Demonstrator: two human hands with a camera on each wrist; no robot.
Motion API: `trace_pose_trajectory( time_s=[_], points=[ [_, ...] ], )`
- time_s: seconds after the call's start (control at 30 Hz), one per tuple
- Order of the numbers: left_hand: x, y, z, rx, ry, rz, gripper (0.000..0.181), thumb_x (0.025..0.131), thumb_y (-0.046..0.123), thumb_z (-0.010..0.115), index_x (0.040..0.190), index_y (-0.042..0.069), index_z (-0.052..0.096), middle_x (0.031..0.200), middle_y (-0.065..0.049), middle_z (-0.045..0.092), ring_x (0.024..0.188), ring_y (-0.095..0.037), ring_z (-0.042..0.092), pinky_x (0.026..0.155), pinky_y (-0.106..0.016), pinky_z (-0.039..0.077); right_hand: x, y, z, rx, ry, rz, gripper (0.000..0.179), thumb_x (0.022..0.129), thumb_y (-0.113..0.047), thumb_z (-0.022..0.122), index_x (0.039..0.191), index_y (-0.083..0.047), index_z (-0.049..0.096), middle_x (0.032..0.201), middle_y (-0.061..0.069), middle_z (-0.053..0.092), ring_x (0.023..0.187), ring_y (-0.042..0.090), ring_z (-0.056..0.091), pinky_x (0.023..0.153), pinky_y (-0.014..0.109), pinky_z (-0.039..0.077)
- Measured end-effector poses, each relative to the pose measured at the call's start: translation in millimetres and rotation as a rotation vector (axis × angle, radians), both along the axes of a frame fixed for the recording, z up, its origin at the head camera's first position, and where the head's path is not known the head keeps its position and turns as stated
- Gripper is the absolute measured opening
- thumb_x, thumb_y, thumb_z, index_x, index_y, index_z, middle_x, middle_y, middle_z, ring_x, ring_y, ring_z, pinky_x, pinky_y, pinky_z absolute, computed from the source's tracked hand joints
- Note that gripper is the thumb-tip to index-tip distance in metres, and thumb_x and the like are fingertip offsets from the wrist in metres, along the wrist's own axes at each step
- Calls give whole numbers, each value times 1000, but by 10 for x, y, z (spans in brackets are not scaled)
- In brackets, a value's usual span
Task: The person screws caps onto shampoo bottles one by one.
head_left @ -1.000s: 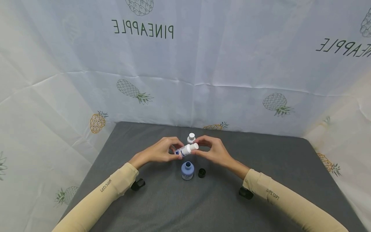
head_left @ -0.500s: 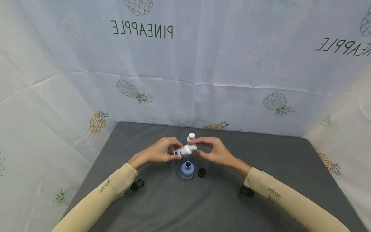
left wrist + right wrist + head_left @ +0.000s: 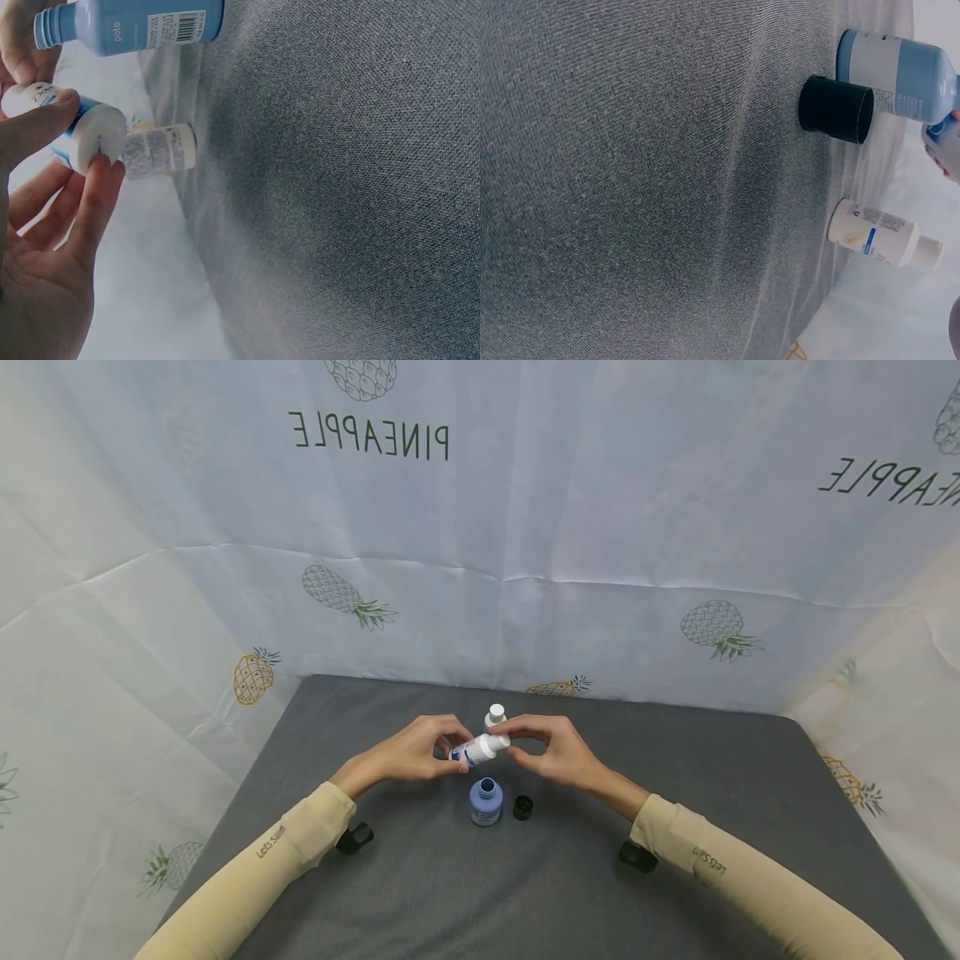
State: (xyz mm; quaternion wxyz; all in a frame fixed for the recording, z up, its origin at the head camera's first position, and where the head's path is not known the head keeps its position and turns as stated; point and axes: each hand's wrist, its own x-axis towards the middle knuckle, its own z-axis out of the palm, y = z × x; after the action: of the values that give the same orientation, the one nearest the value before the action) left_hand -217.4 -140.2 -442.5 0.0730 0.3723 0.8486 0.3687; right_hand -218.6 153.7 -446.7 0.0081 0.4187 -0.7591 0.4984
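My left hand [image 3: 411, 747] grips a white bottle with a blue label [image 3: 471, 752], held tilted above the table with its cap end to the right. Fingers and thumb wrap its base in the left wrist view. At the other end, my right hand [image 3: 558, 747] pinches the bottle's white cap [image 3: 500, 742], index finger over the top and thumb below. Under the hands stands an uncapped blue bottle [image 3: 486, 803], upright. To its right lies a black cap [image 3: 836, 109], hollow side up. A second white bottle [image 3: 872, 232] stands capped just behind the hands.
The dark grey cloth-covered table [image 3: 420, 877] runs back to a white pineapple-print curtain [image 3: 480, 635]. Black wrist cameras sit under each forearm, the left camera [image 3: 355, 837] and the right camera [image 3: 638, 857], close above the cloth.
My right index finger has slid left over the cap and the thumb has shifted slightly right and down. The held bottle moved slightly left; the standing bottles and black cap stay put.
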Motion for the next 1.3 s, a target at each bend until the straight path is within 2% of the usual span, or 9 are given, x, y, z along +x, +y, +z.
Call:
trace_pose_trajectory(
  time_s=[0.3, 0.53, 0.77, 1.0, 1.3],
  points=[
    [9, -2, 15, 9, -7, -2, 30, 95, 15, 85, 121, 4, 76, 114, -9, 75, 104, -18, 75, 86, -36, 68, 9, -5, -2, 10, -17, -25, 35, 98, 1, 77, 132, -4, 76, 133, 16, 78, 119, 25, 77, 105, 38, 64],
    [2, -5, -12, -3, -4, 0, 30, 95, 15, 85, 121, 4, 75, 113, -8, 74, 103, -17, 74, 86, -28, 67, 22, -16, -20, 27, -35, -65, 33, 97, -2, 79, 130, -6, 76, 129, 14, 79, 115, 22, 78, 102, 37, 65],
    [7, -13, -10, 1, 1, 4, 30, 95, 15, 85, 122, 4, 75, 113, -9, 74, 103, -17, 74, 85, -29, 67, 38, -35, -8, 22, -56, -103, 32, 97, -5, 81, 128, -5, 77, 126, 13, 80, 112, 18, 79, 101, 35, 65],
    [9, -17, 9, -9, 3, 7, 31, 95, 15, 85, 122, 3, 75, 114, -9, 74, 104, -18, 74, 86, -24, 66, 51, -53, 7, 19, -59, -139, 30, 95, -8, 84, 125, -5, 78, 121, 13, 81, 107, 20, 80, 97, 44, 66],
    [3, -18, 7, -9, -5, 5, 31, 95, 14, 85, 123, 3, 75, 114, -10, 74, 105, -19, 74, 86, -25, 66, 39, -75, -12, 35, -78, -201, 27, 94, -13, 86, 119, -8, 80, 114, 9, 82, 101, 19, 80, 95, 41, 67]
  ],
)
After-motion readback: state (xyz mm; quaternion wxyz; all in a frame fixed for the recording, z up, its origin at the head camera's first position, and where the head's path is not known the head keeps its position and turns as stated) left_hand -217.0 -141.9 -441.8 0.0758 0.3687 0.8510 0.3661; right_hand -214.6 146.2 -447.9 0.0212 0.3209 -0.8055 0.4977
